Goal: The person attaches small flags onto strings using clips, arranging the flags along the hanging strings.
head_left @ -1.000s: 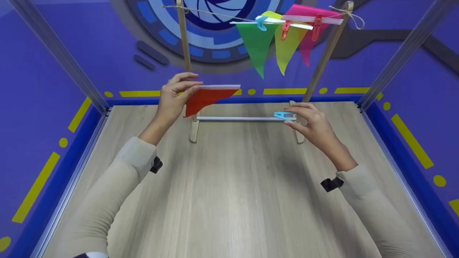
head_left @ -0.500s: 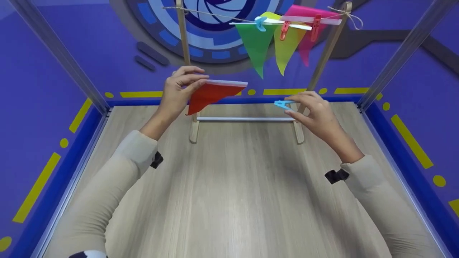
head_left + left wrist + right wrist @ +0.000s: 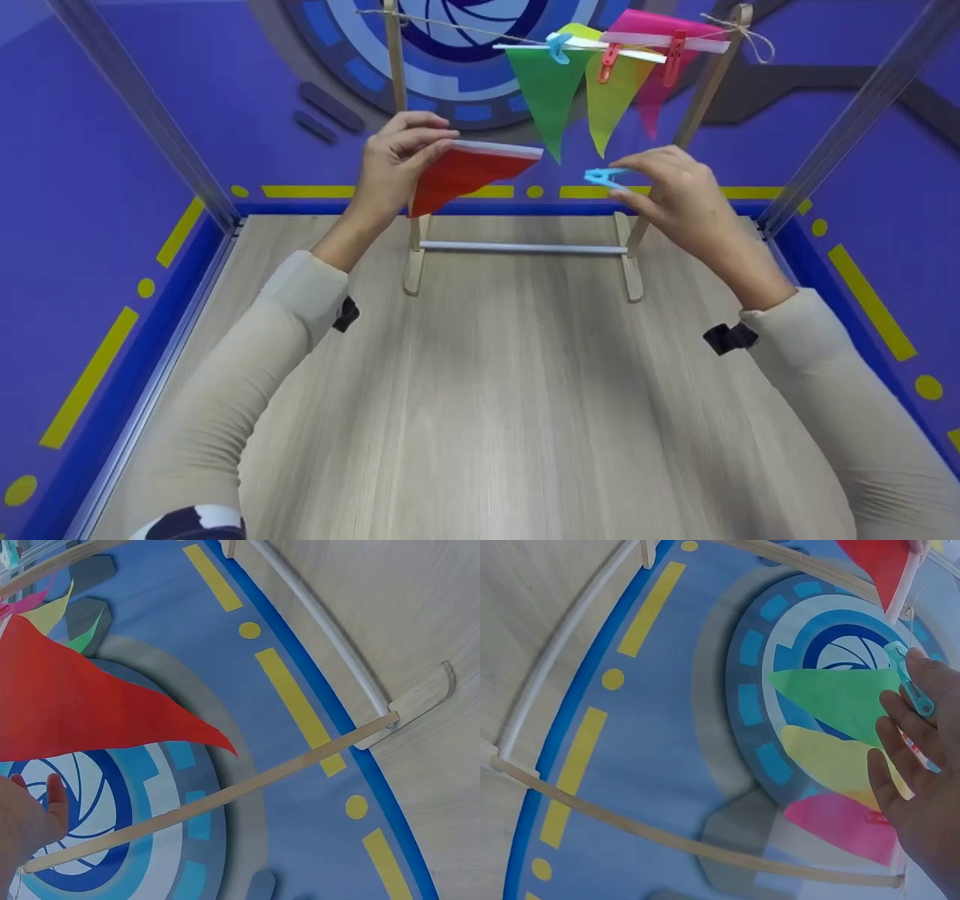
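In the head view my left hand (image 3: 397,161) pinches one end of the white top strip of a red pennant (image 3: 469,176), whose cloth hangs below. The left wrist view has the same red pennant (image 3: 90,705) stretching to a point. My right hand (image 3: 679,187) pinches a light blue clothespin (image 3: 602,177) between thumb and fingers, level with the pennant tips. Above both hands runs a twine line (image 3: 465,28). On it hang a green pennant (image 3: 547,94), a yellow pennant (image 3: 611,97) and a pink pennant (image 3: 651,109), with one blue and two red clothespins.
Two wooden posts (image 3: 701,97) carry the line, joined low down by a white rod (image 3: 525,247) and standing on wooden feet (image 3: 632,279) on the tabletop (image 3: 517,390). Blue printed panels (image 3: 202,97) and metal frame bars (image 3: 142,112) close in the sides and back.
Both hands have risen. The left hand has carried the red pennant up and right, and the right hand has lifted the blue clothespin from near the rod towards the line.
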A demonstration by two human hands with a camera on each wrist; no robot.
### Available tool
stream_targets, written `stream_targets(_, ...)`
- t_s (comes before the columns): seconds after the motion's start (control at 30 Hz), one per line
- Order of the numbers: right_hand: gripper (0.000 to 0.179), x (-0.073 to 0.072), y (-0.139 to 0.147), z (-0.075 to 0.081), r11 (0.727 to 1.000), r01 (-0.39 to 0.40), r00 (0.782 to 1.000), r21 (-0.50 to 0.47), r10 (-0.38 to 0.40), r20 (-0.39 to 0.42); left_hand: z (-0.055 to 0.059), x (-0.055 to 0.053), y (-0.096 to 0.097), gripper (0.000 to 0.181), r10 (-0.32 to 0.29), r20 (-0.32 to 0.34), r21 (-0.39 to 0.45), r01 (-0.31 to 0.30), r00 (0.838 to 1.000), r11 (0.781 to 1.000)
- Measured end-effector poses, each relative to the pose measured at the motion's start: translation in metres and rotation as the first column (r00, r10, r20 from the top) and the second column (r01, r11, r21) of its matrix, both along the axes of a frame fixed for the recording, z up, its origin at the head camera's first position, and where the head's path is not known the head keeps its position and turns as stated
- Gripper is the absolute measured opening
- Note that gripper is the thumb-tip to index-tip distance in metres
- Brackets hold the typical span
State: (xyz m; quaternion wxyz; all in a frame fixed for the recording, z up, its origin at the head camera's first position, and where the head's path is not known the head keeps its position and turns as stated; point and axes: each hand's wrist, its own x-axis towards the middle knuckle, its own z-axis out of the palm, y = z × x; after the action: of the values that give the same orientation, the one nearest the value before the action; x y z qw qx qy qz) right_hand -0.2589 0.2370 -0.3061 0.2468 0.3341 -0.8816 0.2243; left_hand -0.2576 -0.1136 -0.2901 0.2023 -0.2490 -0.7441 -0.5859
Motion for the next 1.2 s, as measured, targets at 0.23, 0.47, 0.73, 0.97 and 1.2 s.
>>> stream_targets(0.23, 0.032, -0.001, -0.001, 0.023, 0.995, 0.003, 0.999, 0.097, 0.001, -0.042, 0.012, -0.002, 0.005, 0.020, 0.027, -0.008, 0.006, -0.027, 1.000, 1.000)
stream_targets(0.47, 0.028, 0.001, -0.004, 0.043, 0.976, -0.073, 0.989, 0.206, 0.098, -0.111, 0.023, -0.006, 0.013, 0.019, 0.010, -0.051, 0.049, -0.007, 0.999, 0.999)
stream_targets(0.73, 0.030, -0.002, -0.020, 0.085, 0.959, -0.058, 0.993, 0.278, 0.084, -0.083, 0.027, -0.021, 0.019, 0.018, -0.003, -0.082, 0.110, 0.012, 0.997, 0.994)
stream_targets(0.97, 0.029, -0.016, -0.042, 0.114, 0.959, -0.018, 0.991, 0.284, 0.053, -0.119, 0.025, -0.035, 0.019, 0.019, 0.026, -0.048, 0.134, -0.019, 0.999, 0.991)
stream_targets(1.2, 0.032, -0.028, -0.061, 0.126, 0.943, 0.086, 0.992, 0.320, -0.050, -0.117, 0.023, -0.051, 0.024, 0.018, 0.037, -0.041, 0.179, -0.029, 0.998, 0.983)
